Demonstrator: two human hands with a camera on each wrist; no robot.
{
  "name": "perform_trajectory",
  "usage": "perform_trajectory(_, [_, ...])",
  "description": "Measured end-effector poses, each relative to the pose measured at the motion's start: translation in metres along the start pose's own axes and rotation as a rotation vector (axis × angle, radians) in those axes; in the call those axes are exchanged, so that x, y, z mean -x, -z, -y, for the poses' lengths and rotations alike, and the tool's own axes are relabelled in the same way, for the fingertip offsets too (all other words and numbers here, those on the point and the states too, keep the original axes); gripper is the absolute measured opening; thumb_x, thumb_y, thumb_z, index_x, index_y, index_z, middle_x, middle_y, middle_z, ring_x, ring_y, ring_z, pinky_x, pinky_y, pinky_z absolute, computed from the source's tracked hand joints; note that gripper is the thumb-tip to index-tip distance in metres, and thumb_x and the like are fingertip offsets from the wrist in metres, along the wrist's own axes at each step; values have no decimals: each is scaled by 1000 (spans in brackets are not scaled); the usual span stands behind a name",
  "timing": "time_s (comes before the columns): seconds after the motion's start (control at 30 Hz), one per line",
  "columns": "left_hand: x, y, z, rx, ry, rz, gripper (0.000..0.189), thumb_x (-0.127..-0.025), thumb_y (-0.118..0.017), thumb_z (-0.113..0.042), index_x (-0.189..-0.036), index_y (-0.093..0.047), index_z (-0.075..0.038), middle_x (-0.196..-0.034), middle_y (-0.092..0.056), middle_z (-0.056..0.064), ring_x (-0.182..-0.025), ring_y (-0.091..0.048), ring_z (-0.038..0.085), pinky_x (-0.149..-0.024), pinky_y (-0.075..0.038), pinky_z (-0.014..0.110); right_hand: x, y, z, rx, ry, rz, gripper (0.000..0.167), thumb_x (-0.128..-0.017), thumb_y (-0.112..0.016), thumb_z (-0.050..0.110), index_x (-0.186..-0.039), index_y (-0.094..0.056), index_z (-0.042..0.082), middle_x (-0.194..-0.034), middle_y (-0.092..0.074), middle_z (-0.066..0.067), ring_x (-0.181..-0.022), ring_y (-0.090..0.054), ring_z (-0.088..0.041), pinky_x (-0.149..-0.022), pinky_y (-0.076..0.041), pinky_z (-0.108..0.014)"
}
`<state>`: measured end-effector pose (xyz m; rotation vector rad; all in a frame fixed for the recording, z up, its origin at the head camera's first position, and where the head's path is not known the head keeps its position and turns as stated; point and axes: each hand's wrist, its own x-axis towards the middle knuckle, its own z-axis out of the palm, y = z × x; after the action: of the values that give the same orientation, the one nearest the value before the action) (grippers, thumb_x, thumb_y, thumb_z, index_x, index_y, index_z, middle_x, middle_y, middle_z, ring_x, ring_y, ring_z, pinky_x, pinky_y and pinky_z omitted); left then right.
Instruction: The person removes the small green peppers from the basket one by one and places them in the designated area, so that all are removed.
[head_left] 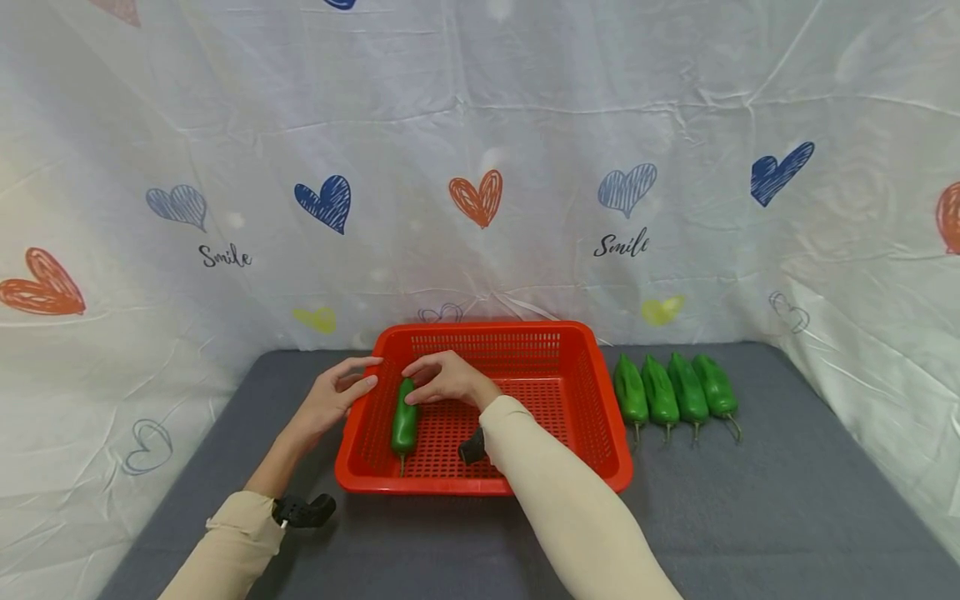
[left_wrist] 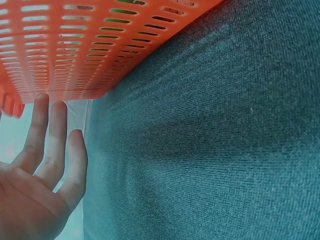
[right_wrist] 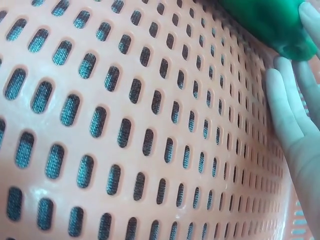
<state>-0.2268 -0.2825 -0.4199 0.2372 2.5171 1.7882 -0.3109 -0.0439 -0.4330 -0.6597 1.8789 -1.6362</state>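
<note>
Inside the red plastic basket (head_left: 480, 486), a long green pepper (head_left: 404, 429) lies along the left side with its stem towards the front. My right hand (head_left: 450, 377) pinches the pepper's far end between thumb and fingers; that green end (right_wrist: 272, 22) also shows in the right wrist view, above the slotted basket floor. On the basket's left rim rests my left hand (head_left: 330, 404), thumb and forefinger over the edge. In the left wrist view the left hand's other fingers (left_wrist: 57, 125) extend fairly straight beside the slotted outer wall (left_wrist: 75, 45).
Several green peppers (head_left: 663, 396) lie side by side just right of the basket, stems towards the front. A dark grey cloth (head_left: 765, 500) covers the table. Behind it hangs a white curtain (head_left: 540, 233) printed with hearts.
</note>
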Motion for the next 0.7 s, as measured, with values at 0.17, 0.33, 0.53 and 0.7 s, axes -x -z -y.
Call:
perform_trajectory(0.17, [1, 0, 0, 4, 2, -1, 49, -104, -63, -25, -148, -51, -8, -144, -50, 26, -122, -56, 43, -76, -59, 43, 0, -1, 1, -45, -11, 10, 42, -85, -79, -6, -126, -69, -1, -121, -64, -16, -105, -63, -21, -91, -53, -48])
perform_trajectory(0.33, [0, 0, 0, -7, 5, -7, 49, -104, -63, -25, -148, -51, -9, -143, -51, 26, -120, -57, 42, -76, -59, 43, -2, -2, 0, -58, -24, 18, 41, -85, -79, -6, -125, -69, -2, -116, -65, -16, -99, -63, -21, -89, -54, -45])
perform_trajectory(0.53, [0, -1, 1, -14, 9, -13, 49, -103, -64, -26, -148, -52, -9, -140, -53, 26, -115, -60, 39, -75, -59, 42, -4, -3, -1, -113, -42, 23, 41, -85, -78, -10, -125, -69, -4, -111, -66, -14, -94, -65, -21, -86, -56, -44])
perform_trajectory(0.7, [-1, 0, 1, -16, 11, -16, 49, -103, -64, -27, -147, -52, -9, -140, -53, 27, -114, -61, 39, -74, -59, 42, -5, -3, -1, -142, -41, 35, 40, -86, -77, -10, -124, -69, -4, -109, -66, -15, -89, -66, -21, -86, -55, -47])
